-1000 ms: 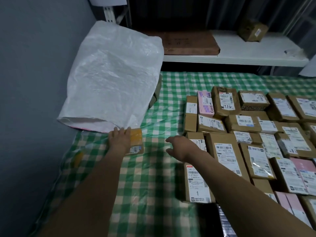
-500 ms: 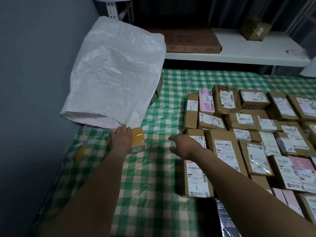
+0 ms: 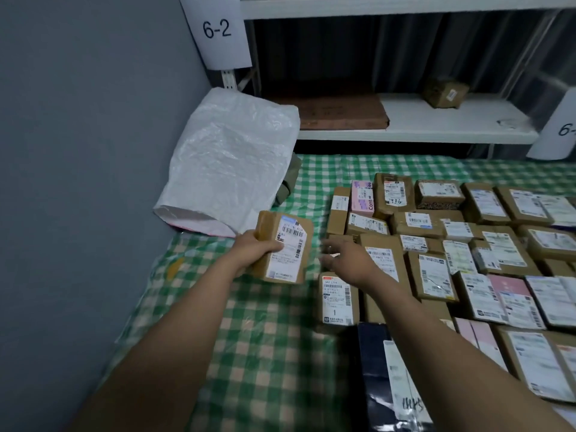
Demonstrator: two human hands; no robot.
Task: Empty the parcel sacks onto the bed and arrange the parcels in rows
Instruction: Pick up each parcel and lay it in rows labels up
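1. Left hand (image 3: 254, 249) is up off the bed (image 3: 265, 353), centre-left of the frame, forearm running in from the lower left. Its grip is wrapped round the left edge of a brown parcel (image 3: 285, 247), thumb across the front, label facing the camera, parcel tilted slightly.

2. Right hand (image 3: 349, 258) reaches forward at centre frame, arm coming in from the lower right. Fingers spread and loose, blurred, nothing in the grip. It hovers just beside the held parcel, over the left edge of the laid-out parcels.

3. The rows of parcels (image 3: 452, 244) fill the right half of the bed, labels up, packed close and touching. Nearest the right wrist lies a box marked "1" (image 3: 338, 302).

4. A white parcel sack (image 3: 233, 163) slumps at the upper left of the bed against the grey wall (image 3: 78, 151), mouth open toward the lower left. A dark box corner peeks out at its right side.

5. Open room: a bare strip of green check cloth runs between the sack and the parcel rows, and down the lower left of the bed under the left forearm.

6. Behind the bed, a white shelf (image 3: 436, 126) carries a flat brown carton (image 3: 339, 113) and a small box (image 3: 445, 92); a "6-2" sign (image 3: 218, 29) hangs top centre-left.
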